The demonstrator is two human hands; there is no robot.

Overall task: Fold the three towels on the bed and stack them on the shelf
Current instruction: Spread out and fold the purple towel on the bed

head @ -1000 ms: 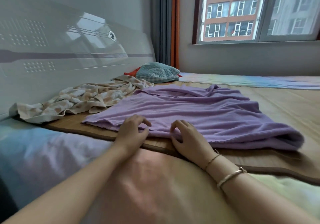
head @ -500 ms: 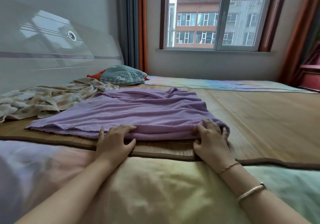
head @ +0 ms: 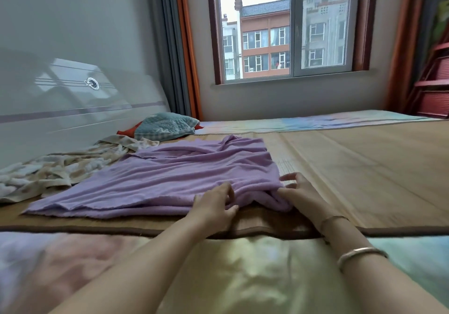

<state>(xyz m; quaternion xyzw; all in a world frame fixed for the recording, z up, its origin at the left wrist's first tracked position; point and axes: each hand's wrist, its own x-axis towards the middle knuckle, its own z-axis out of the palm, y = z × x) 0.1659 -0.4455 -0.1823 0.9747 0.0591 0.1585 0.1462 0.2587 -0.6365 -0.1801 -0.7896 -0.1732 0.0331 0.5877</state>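
A purple towel (head: 175, 175) lies spread and wrinkled on the bamboo mat (head: 352, 168) of the bed. My left hand (head: 215, 208) pinches its near edge between thumb and fingers. My right hand (head: 300, 193) grips the towel's bunched near right corner, with some fingers lifted. To the left a cream patterned towel (head: 56, 170) lies crumpled by the headboard. Behind it sits a teal quilted towel (head: 165, 125) on something red. A red shelf (head: 435, 87) shows at the right edge.
A glossy grey headboard (head: 73, 109) runs along the left. Beyond the bed are a window (head: 284, 29) and orange-grey curtains (head: 179, 46). A pastel sheet (head: 218, 270) covers the near part of the bed.
The view swung right. My left hand slid right along the towel's near edge, closer to my right hand, which now grips the bunched right corner.
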